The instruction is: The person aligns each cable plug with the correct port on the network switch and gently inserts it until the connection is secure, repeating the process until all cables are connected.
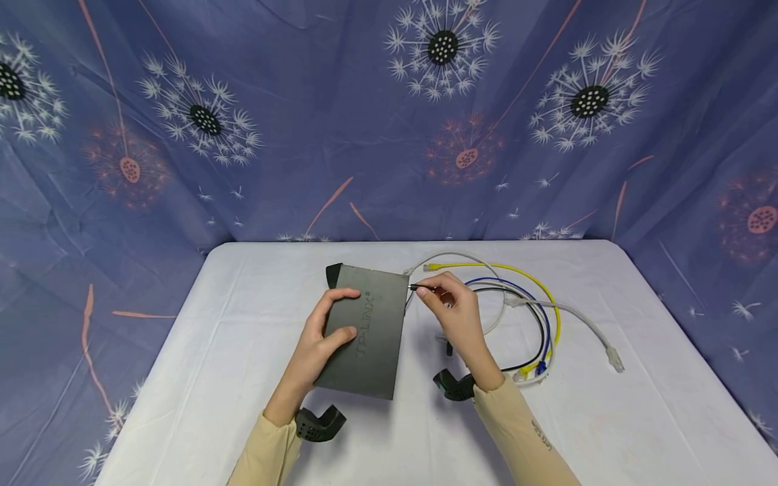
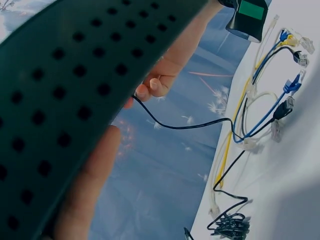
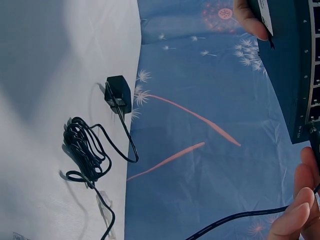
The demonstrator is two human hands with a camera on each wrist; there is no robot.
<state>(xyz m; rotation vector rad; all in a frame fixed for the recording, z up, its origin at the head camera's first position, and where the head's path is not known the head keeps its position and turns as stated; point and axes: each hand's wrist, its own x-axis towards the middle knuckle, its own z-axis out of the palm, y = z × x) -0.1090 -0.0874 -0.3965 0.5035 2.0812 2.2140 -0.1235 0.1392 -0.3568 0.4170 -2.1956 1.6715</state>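
A black TP-LINK network switch (image 1: 379, 361) is tilted up over the table, lettering side toward the head camera. My left hand (image 1: 313, 351) grips it by its left side, thumb and a finger lying on the lettered face. At the switch's right edge my right hand (image 1: 458, 317) pinches a thin black power plug (image 1: 416, 287). In the right wrist view the tip of this power plug (image 3: 314, 134) is right at the round jack beside port 8. The row of ports (image 3: 316, 75) shows there. From my right fingers a black cord (image 3: 240, 215) runs off.
Behind the switch sits a black power adapter (image 1: 333, 273); its coiled cord (image 3: 85, 147) shows in the right wrist view. To the right lie looped yellow (image 1: 556, 310), blue and black cables, and a grey network cable (image 1: 592, 327). A patterned curtain (image 1: 340, 121) hangs behind the white table.
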